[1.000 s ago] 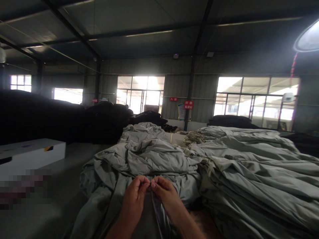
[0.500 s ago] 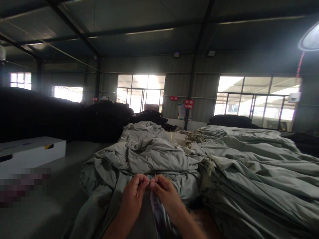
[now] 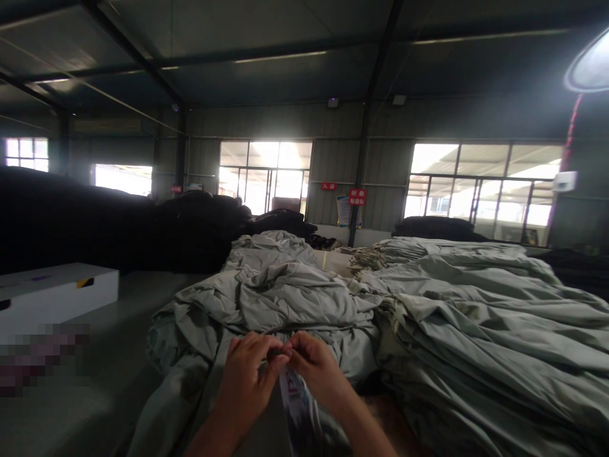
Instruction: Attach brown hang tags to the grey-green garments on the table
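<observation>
Left hand (image 3: 250,374) curled, thumb near fingers; cannot tell what it grips. Right hand (image 3: 316,368) meets it, seemingly pinching top of printed strip (image 3: 294,395), hanging below fingertips. Fingertip work appears unfinished; grey cloth (image 3: 295,295) heaped beyond.

Two hands front and centre, a cloth heap (image 3: 295,295) just beyond them, a cloth pile (image 3: 485,317) to the right.
The left hand (image 3: 250,374) and right hand (image 3: 314,368) meet at the fingertips before the heap; a strip (image 3: 295,406) runs down from there between the forearms. The pile lies against the heap's right side. At far left, a box (image 3: 61,298) sits on the surface (image 3: 143,304), with bulky stacks (image 3: 95,222) behind it. Behind everything stands the wall (image 3: 390,158), with a post (image 3: 364,149) between the middle window (image 3: 265,171) and right window (image 3: 483,184); a lamp (image 3: 592,63) hangs at upper right.
</observation>
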`<state>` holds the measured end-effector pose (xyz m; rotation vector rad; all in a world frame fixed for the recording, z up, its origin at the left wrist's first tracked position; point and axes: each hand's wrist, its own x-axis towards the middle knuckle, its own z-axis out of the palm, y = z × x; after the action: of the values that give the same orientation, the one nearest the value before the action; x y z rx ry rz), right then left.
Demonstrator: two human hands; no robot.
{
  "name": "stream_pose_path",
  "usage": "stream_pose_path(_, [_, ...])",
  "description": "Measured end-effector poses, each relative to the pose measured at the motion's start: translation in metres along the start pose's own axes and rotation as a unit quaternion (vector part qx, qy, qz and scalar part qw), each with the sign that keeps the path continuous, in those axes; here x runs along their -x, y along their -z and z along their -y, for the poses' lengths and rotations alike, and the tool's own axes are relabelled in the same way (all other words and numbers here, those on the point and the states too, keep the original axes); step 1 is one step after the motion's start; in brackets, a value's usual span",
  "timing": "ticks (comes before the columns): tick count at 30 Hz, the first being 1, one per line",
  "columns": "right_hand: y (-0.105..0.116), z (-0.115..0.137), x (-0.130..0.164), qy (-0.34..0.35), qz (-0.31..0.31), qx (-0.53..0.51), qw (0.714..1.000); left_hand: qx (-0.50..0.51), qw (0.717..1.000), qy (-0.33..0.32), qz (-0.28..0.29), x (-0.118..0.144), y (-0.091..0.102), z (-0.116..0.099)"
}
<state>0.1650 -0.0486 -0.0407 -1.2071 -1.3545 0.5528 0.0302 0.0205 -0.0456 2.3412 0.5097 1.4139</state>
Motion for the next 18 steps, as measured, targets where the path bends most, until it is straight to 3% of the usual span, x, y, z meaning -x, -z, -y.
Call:
stream_pose_path(4, [-0.002,0.003,0.002,0.0,0.019,-0.014,1.0,-0.024,1.0,-0.001,0.003,-0.002,0.002,-0.002])
stream_pose_path(11, [-0.009,0.01,0.005,-0.019,0.039,-0.049,0.998,0.086,0.994,0.045,-0.05,0.005,0.008,0.002])
stream_pose_path(15, [-0.004,0.011,0.007,-0.012,-0.044,0.066,0.997,0.143,0.982,0.079,-0.097,0.006,0.011,0.007])
stream_pose_path(18, [-0.001,0.008,0.009,-0.054,-0.081,0.138,0.986,0.168,0.974,0.099,-0.113,0.005,0.011,0.008])
